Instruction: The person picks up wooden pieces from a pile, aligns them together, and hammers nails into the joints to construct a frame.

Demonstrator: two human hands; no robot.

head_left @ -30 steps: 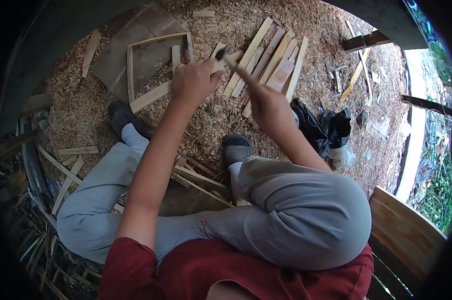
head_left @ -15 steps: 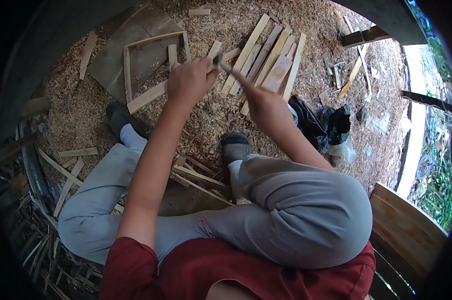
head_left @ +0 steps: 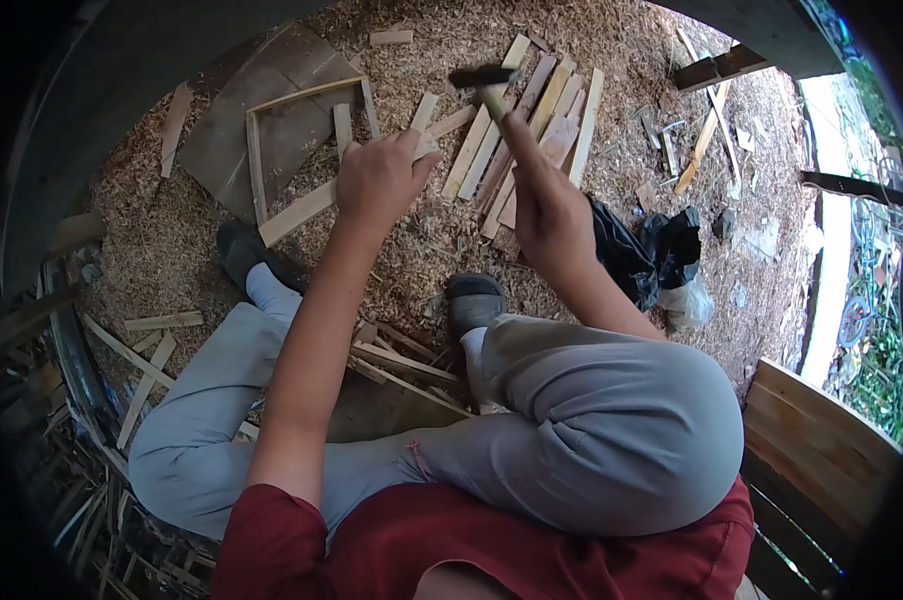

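My right hand [head_left: 553, 212] is wrapped round the handle of a hammer [head_left: 484, 77], whose dark head is raised above the loose slats. My left hand [head_left: 379, 182] is closed over a pale wooden slat [head_left: 301, 212] that runs out on both sides of it. That slat forms the near side of a light wooden frame [head_left: 257, 165]. A short upright piece [head_left: 343, 128] shows just beyond my left knuckles. Whether a nail sits between my left fingers is too small to make out.
Several wooden slats [head_left: 476, 150] lie side by side ahead on the shavings. A flat brown board [head_left: 211, 140] is under the frame. Black plastic bags [head_left: 671, 250] sit at right. Between my feet are wood scraps [head_left: 401, 360]; a second hammer [head_left: 669, 145] lies at far right.
The hammer has gone up and to the right, away from my left hand, with my right hand drawn slightly back. My left hand stays on the slat.
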